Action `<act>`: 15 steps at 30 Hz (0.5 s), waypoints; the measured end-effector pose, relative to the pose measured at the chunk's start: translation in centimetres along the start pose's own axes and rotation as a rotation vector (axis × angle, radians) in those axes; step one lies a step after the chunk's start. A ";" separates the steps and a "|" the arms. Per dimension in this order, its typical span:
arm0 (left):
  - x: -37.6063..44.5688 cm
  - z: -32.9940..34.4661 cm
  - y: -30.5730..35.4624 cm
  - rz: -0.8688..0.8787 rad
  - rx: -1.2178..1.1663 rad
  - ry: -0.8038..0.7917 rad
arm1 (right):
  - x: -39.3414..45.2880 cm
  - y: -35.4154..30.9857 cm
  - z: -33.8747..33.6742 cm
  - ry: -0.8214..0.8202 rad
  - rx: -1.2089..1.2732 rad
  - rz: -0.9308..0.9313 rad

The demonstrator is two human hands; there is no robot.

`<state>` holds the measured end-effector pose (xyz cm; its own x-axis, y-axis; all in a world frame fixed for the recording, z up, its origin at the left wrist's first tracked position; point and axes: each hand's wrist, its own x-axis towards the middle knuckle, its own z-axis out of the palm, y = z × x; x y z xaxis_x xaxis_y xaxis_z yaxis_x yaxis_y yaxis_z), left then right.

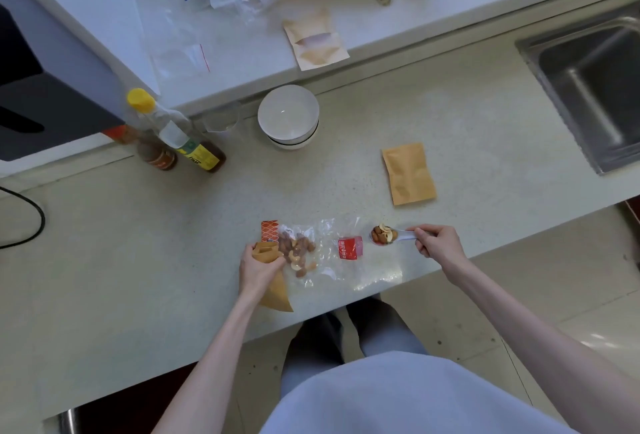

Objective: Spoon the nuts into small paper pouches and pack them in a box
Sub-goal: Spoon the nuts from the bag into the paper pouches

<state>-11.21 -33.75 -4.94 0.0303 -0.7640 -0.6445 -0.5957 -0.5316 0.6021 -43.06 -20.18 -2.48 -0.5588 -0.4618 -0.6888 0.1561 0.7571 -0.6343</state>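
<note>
Left hand grips open paper pouch at counter front edge, nuts on clear bag just beside. Right hand pinches loaded spoon. Filled pouch behind, bowls near back edge.

Matt brown paper pouch, crinkled glossy clear plastic bag, speckled smooth countertop, brushed metal sink.

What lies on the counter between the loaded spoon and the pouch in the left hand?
In the head view, the clear plastic bag lies between the spoon and the pouch, with loose nuts and a small red packet.
</note>
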 end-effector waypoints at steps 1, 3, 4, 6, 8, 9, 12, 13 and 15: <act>-0.3 0.0 0.4 0.037 0.045 0.033 | -0.3 -0.7 -0.3 -0.002 0.000 -0.014; -1.1 0.0 1.5 0.135 0.122 0.092 | -1.1 -2.5 -0.8 -0.011 0.010 -0.049; -1.5 -0.1 2.3 0.195 0.146 0.109 | -1.7 -3.7 -0.9 -0.020 0.019 -0.073; -2.5 -0.2 4.3 0.316 0.161 0.112 | -3.0 -6.5 -1.0 -0.054 0.037 -0.132; -3.7 -0.2 7.0 0.426 0.146 0.093 | -4.6 -9.6 -0.9 -0.102 0.048 -0.197; -4.3 -0.2 8.5 0.474 0.133 0.087 | -5.5 -11.3 -0.8 -0.126 0.053 -0.232; -6.2 -0.3 13.0 0.600 0.099 0.088 | -8.0 -16.0 -0.8 -0.177 0.055 -0.334; -6.9 -0.5 14.3 0.630 0.087 0.085 | -8.8 -17.5 -0.8 -0.190 0.056 -0.364; -7.9 -0.9 16.6 0.681 0.058 0.078 | -10.3 -20.1 -0.9 -0.211 0.062 -0.408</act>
<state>-20.67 -36.82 10.58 -0.3101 -0.9461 -0.0939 -0.5443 0.0957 0.8334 -41.23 -30.24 17.68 -0.4075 -0.8049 -0.4313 0.0100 0.4683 -0.8835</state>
